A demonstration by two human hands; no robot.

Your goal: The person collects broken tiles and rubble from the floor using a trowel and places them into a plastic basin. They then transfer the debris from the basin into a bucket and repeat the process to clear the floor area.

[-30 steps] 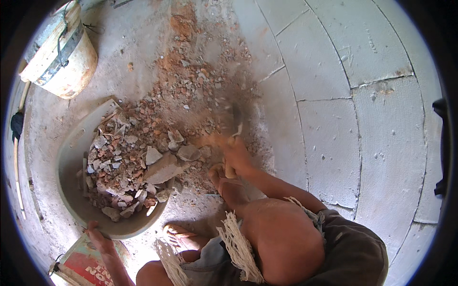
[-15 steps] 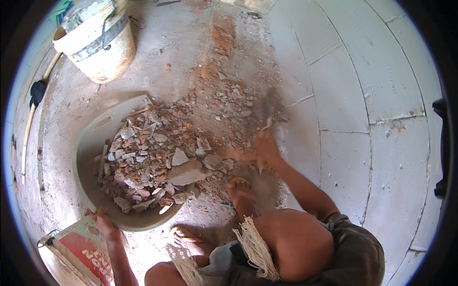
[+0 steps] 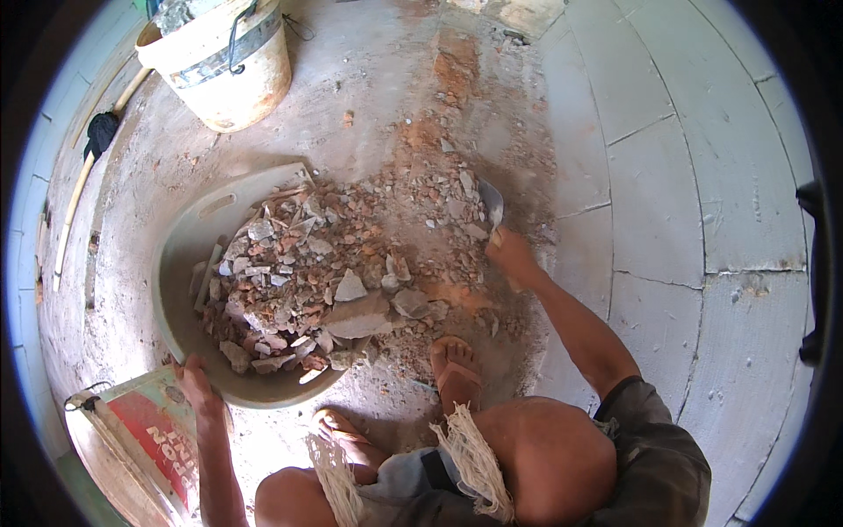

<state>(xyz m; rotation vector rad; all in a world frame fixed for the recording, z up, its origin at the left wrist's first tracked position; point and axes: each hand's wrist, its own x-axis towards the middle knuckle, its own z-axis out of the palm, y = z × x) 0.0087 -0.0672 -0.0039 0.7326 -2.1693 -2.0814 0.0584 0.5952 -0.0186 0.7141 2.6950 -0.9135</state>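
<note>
A grey-green tub [image 3: 167, 290], tilted with its opening toward the floor rubble, holds broken brick and mortar chunks [image 3: 299, 255]. My left hand [image 3: 195, 385] is closed on the tub's near-left rim. My right hand [image 3: 514, 259] grips a trowel [image 3: 492, 202] by its handle. The metal blade stands on edge at the right side of the loose rubble [image 3: 439, 189], against small stones and dust. A large flat grey chunk [image 3: 358, 316] lies at the tub's open edge.
A dirty white bucket [image 3: 233, 79] with a dark handle stands at the far left. Nearby lies a wooden pole [image 3: 75, 211] with a black wrap. A red-and-white container [image 3: 145, 430] leans beside my left forearm. Pale blocks [image 3: 659, 193] form a wall on the right. My sandalled feet [image 3: 457, 369] are close to the rubble.
The trowel, smeared by motion before, now shows sharply against the rubble. The whole view has shifted slightly, moving the tub right and up in the picture. My left hand stays on the rim.
</note>
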